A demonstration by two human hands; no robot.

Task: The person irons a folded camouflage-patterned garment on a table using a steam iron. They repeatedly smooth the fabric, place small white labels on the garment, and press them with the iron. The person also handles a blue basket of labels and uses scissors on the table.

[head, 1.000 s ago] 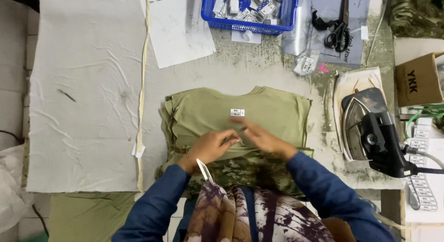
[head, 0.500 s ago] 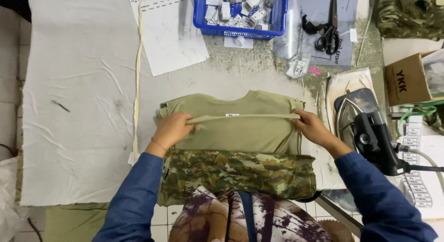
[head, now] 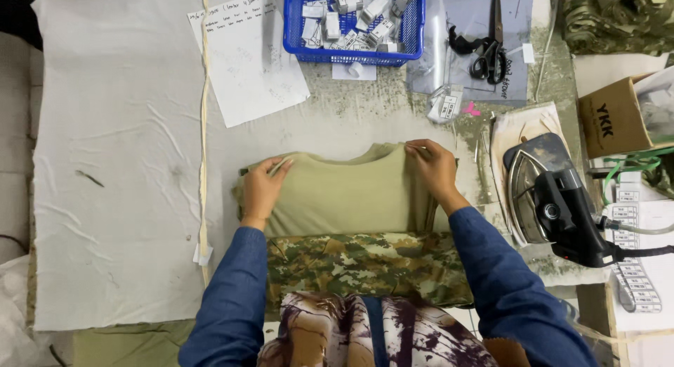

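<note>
Olive shirt [head: 344, 198] lies folded flat at tabletop [head: 365, 118] centre, camouflage section [head: 365, 265] just below it. Left hand [head: 261, 191] fingers pinch its upper left edge; right hand [head: 434, 167] fingers pinch the upper right edge. Iron [head: 554, 205] near right, blue basket [head: 351, 23] beyond.

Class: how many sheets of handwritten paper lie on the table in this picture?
1. The paper lies at the top, left of the blue basket. Others may be hidden beyond the frame.
</note>
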